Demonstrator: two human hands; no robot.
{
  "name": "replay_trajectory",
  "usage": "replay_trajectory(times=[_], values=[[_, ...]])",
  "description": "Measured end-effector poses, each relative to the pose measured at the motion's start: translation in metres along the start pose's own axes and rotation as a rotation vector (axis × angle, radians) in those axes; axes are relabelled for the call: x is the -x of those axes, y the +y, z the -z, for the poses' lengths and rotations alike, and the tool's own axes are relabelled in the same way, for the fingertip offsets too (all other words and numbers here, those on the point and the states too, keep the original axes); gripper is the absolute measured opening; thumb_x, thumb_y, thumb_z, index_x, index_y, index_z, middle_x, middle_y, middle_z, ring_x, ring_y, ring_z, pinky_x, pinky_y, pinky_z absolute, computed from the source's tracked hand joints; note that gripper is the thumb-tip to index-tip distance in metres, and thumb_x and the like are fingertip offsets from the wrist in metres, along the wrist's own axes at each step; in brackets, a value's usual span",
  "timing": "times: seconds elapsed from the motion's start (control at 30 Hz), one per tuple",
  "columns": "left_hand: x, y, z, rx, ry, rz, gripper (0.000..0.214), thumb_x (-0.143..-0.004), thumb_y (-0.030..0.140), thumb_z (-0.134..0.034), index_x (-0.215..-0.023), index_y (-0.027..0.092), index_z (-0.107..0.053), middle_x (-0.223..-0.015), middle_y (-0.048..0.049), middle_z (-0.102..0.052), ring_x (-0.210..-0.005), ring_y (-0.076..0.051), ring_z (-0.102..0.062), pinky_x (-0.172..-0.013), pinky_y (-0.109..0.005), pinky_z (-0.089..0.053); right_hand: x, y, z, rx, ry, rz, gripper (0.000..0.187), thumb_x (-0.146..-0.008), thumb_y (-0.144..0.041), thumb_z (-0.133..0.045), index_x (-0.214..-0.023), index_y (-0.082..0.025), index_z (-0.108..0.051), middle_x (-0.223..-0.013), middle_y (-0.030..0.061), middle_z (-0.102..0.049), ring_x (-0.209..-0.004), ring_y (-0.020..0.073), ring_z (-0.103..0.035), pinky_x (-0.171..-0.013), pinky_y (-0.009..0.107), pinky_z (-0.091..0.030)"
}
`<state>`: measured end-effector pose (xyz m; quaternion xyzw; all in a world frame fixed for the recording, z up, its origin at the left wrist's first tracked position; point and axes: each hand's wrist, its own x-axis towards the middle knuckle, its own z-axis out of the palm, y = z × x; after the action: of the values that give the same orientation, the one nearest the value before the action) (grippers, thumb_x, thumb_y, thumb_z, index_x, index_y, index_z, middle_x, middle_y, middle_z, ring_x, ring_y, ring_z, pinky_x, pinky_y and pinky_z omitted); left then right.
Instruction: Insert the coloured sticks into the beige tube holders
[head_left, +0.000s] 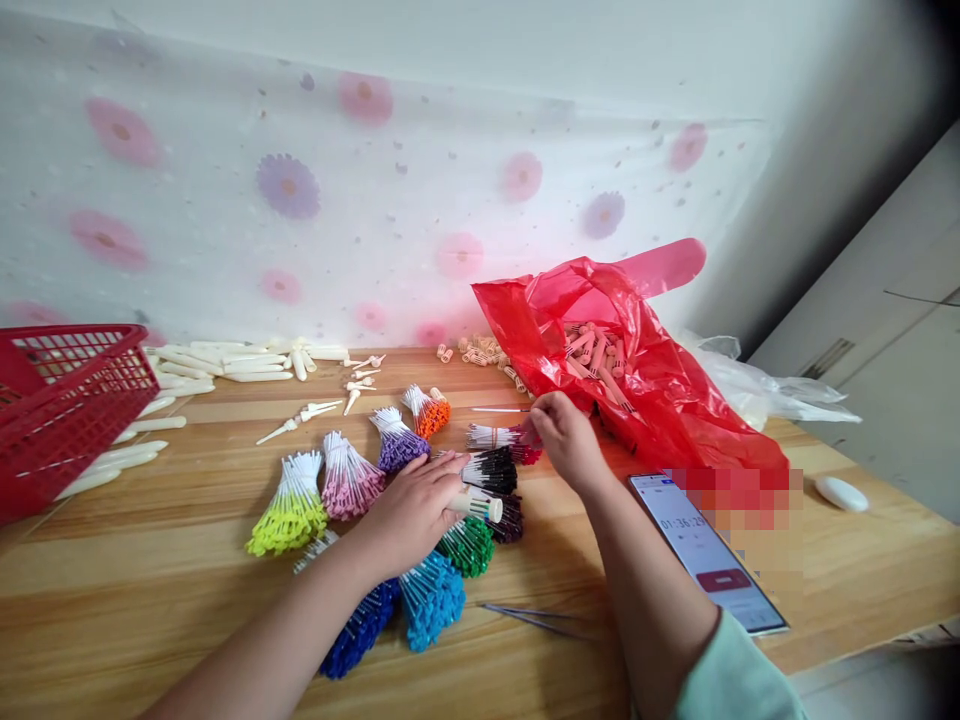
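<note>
Surface (172, 595): wooden; carries the parts listed below.
Red bag (697, 400): open at right rear, pink barrels (596, 350) inside. Its slack front lies near the right hand (566, 432); a wrist snag could spill the contents.
Basket (67, 450): red, at the left edge. White tubes (251, 360) lie near it and along the rear.
Phone (690, 545): flat beside the right forearm, timer displayed. A forearm bump could shift it.
Left hand (420, 505): closed around the white barrel (480, 503), above the bundles. A loose grip could let the barrel turn or drop.
Right hand: fingers curled, fingertips together at the dark red bundle (531, 448). Cannot tell whether a refill is pinched; a careless pull could drag out several.
Other bundles: sorted by colour, around and below the left hand. Yellow (286, 510) and pink (352, 480) stand to its left; blue (360, 630) lies partly under the left forearm. A low forearm could scatter refills and mix colours.
Tweezers (525, 612): flat, near the right forearm; a sleeve sweep could displace them.
Rings (480, 350): loose at the rear; could roll if knocked.
</note>
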<state>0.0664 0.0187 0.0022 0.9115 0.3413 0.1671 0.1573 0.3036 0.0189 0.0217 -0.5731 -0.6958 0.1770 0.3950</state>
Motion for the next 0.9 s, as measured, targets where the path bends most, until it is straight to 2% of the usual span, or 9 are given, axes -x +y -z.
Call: replay_trajectory(times=[0.1, 0.17, 0.2, 0.33, 0.4, 0.5, 0.67, 0.8, 0.9], values=[[0.007, 0.0, 0.009, 0.202, 0.315, 0.208, 0.018, -0.086, 0.031, -0.05, -0.093, 0.019, -0.062, -0.098, -0.0061, -0.072, -0.092, -0.021, -0.065, -0.084, -0.037, -0.049, 0.008, -0.012, 0.006, -0.104, -0.036, 0.068, 0.017, -0.09, -0.028, -0.037, -0.079, -0.019, -0.047, -0.065, 0.0, -0.056, -0.057, 0.0117, -0.055, -0.055, 0.022, -0.045], [0.014, 0.002, 0.017, 0.332, 0.539, 0.367, 0.022, -0.086, 0.037, -0.05, -0.085, 0.018, -0.061, -0.074, -0.0015, -0.068, -0.067, -0.017, -0.062, -0.066, -0.029, -0.05, 0.016, -0.028, 0.002, -0.143, -0.108, 0.141, 0.011, -0.084, -0.024, -0.049, -0.074, -0.018, -0.051, -0.062, -0.0017, -0.055, -0.057, 0.0106, -0.052, -0.054, 0.02, -0.043], [0.017, 0.003, 0.021, 0.381, 0.553, 0.391, 0.022, -0.084, 0.038, -0.052, -0.083, 0.018, -0.061, -0.07, -0.0001, -0.065, -0.064, -0.016, -0.06, -0.063, -0.027, -0.048, 0.02, -0.036, -0.003, -0.155, -0.148, 0.187, 0.009, -0.082, -0.022, -0.052, -0.073, -0.018, -0.053, -0.063, -0.0018, -0.055, -0.057, 0.0101, -0.052, -0.055, 0.02, -0.042], [0.025, 0.01, 0.026, 0.644, 0.236, 0.319, 0.019, -0.074, 0.034, -0.065, -0.072, 0.016, -0.062, -0.065, 0.0014, -0.06, -0.062, -0.014, -0.055, -0.059, -0.024, -0.044, 0.032, -0.064, -0.024, -0.182, -0.291, 0.375, 0.009, -0.078, -0.012, -0.052, -0.077, -0.017, -0.059, -0.071, 0.0007, -0.062, -0.064, 0.0101, -0.056, -0.062, 0.02, -0.044], [0.025, 0.012, 0.025, 0.755, 0.166, 0.314, 0.02, -0.072, 0.033, -0.066, -0.068, 0.015, -0.061, -0.06, 0.0027, -0.055, -0.058, -0.012, -0.05, -0.055, -0.023, -0.041, 0.032, -0.069, -0.034, -0.212, -0.291, 0.384, 0.009, -0.077, -0.012, -0.053, -0.078, -0.017, -0.06, -0.073, 0.0014, -0.064, -0.065, 0.0105, -0.057, -0.063, 0.021, -0.045], [0.025, 0.013, 0.026, 0.83, 0.227, 0.313, 0.021, -0.073, 0.033, -0.065, -0.066, 0.014, -0.06, -0.058, 0.0035, -0.05, -0.056, -0.011, -0.045, -0.054, -0.023, -0.038, 0.028, -0.069, -0.044, -0.397, -0.218, 0.287, 0.004, -0.076, -0.017, -0.059, -0.079, -0.017, -0.06, -0.07, 0.0007, -0.063, -0.062, 0.0106, -0.057, -0.059, 0.021, -0.047], [0.027, 0.009, 0.028, 0.835, 0.385, 0.271, 0.019, -0.075, 0.032, -0.065, -0.068, 0.015, -0.061, -0.06, 0.0031, -0.05, -0.057, -0.01, -0.043, -0.055, -0.023, -0.037, 0.02, -0.067, -0.055, -0.76, -0.222, 0.146, 0.015, -0.075, -0.028, -0.068, -0.083, -0.018, -0.064, -0.075, 0.0021, -0.067, -0.065, 0.0117, -0.062, -0.064, 0.025, -0.051], [0.027, 0.007, 0.027, 0.838, 0.405, 0.285, 0.018, -0.075, 0.031, -0.066, -0.069, 0.015, -0.062, -0.064, 0.0019, -0.055, -0.062, -0.012, -0.049, -0.06, -0.024, -0.04, 0.022, -0.069, -0.059, -0.729, -0.116, 0.14, 0.014, -0.079, -0.031, -0.067, -0.081, -0.017, -0.068, -0.073, 0.003, -0.069, -0.065, 0.0124, -0.062, -0.063, 0.025, -0.051], [0.026, 0.007, 0.025, 0.878, 0.379, 0.275, 0.019, -0.075, 0.031, -0.067, -0.067, 0.015, -0.061, -0.062, 0.0025, -0.054, -0.062, -0.011, -0.048, -0.061, -0.024, -0.04, 0.025, -0.068, -0.055, -0.626, -0.076, 0.233, 0.014, -0.082, -0.029, -0.065, -0.085, -0.018, -0.071, -0.075, 0.0041, -0.069, -0.07, 0.0136, -0.062, -0.065, 0.026, -0.05]])
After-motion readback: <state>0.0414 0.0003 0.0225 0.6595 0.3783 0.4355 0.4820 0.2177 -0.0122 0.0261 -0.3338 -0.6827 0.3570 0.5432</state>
